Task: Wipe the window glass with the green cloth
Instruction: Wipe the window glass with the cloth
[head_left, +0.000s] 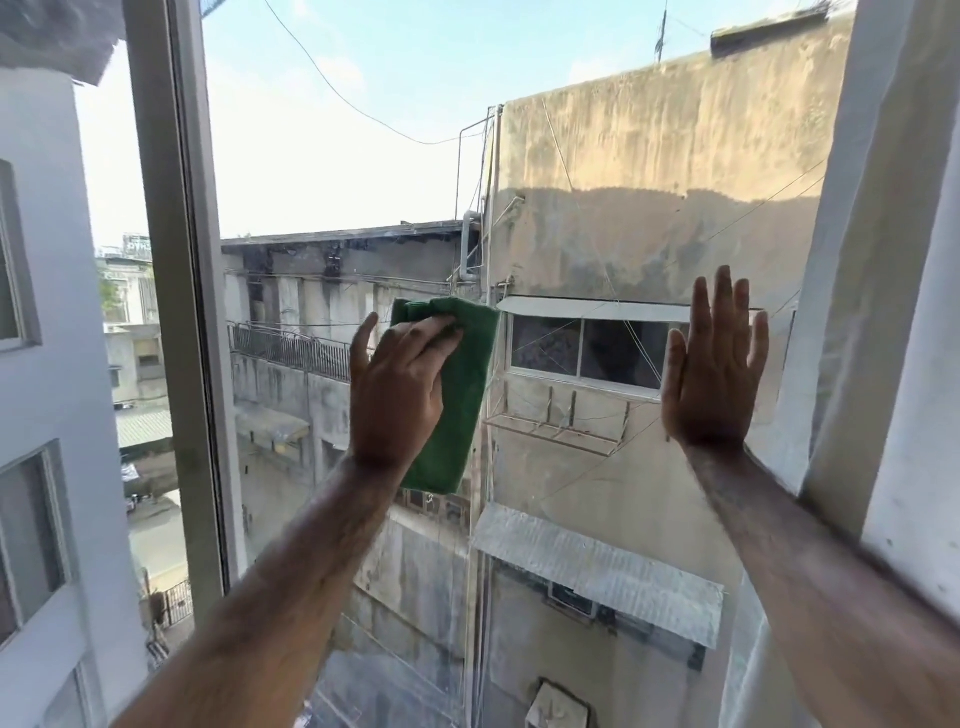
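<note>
Weathered concrete buildings fill the view through the window glass (597, 249), and our palms are hidden from us. We press the folded green cloth (457, 395) against mid-pane under our left hand (397, 389), fingers spread over its upper left part, while our right hand (714, 369) lies flat, fingers together, near the pane's right edge.

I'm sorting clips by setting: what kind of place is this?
Probably an upper-floor room in a dense urban block: a white-framed glass window looks down on weathered concrete buildings and a street far below.
</note>
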